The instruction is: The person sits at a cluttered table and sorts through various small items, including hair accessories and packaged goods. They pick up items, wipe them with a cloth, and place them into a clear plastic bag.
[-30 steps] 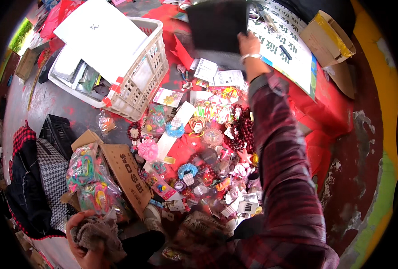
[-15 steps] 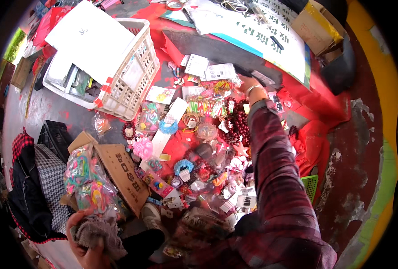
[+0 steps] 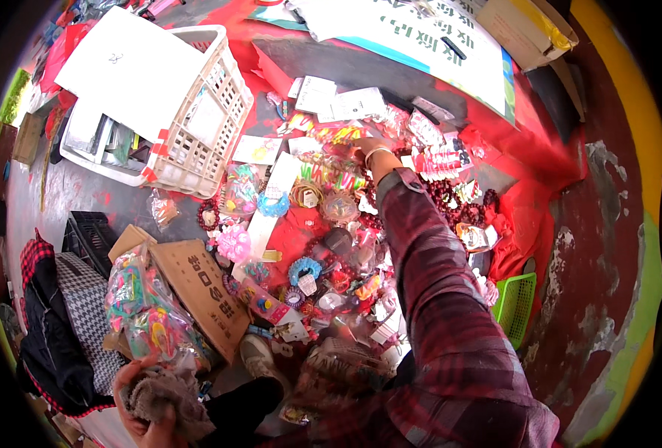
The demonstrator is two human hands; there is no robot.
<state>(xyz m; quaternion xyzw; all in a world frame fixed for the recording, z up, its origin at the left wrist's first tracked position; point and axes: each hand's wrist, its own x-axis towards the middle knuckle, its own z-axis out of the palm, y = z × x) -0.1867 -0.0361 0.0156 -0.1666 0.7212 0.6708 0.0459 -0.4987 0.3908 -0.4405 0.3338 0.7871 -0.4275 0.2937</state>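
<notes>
Low on the left, my left hand (image 3: 133, 396) is closed round a crumpled grey cloth (image 3: 168, 392). My right arm stretches forward over a spread of hair accessories, and my right hand (image 3: 376, 151) is down among them at the far middle. Colourful clips (image 3: 338, 134) lie at its fingertips, which are largely hidden. Beside the wrist are pink-and-white striped pieces (image 3: 435, 160). Nearer to me are a coiled hair tie (image 3: 306, 194), a light-blue scrunchie (image 3: 273, 204), a blue scrunchie (image 3: 305, 275) and a pink flower-like hair piece (image 3: 233, 243).
A white plastic basket (image 3: 223, 112) with a white board (image 3: 126, 71) on top stands far left. A cardboard box (image 3: 200, 287) with bagged colourful items (image 3: 148, 306) stands near left. There is a green basket (image 3: 515, 306) at right, and a printed board (image 3: 420, 56) at the back.
My right hand has moved left across the accessories, from beside the dark strip to the colourful clips. Striped pieces to its right have come into view. My left hand keeps the cloth.
</notes>
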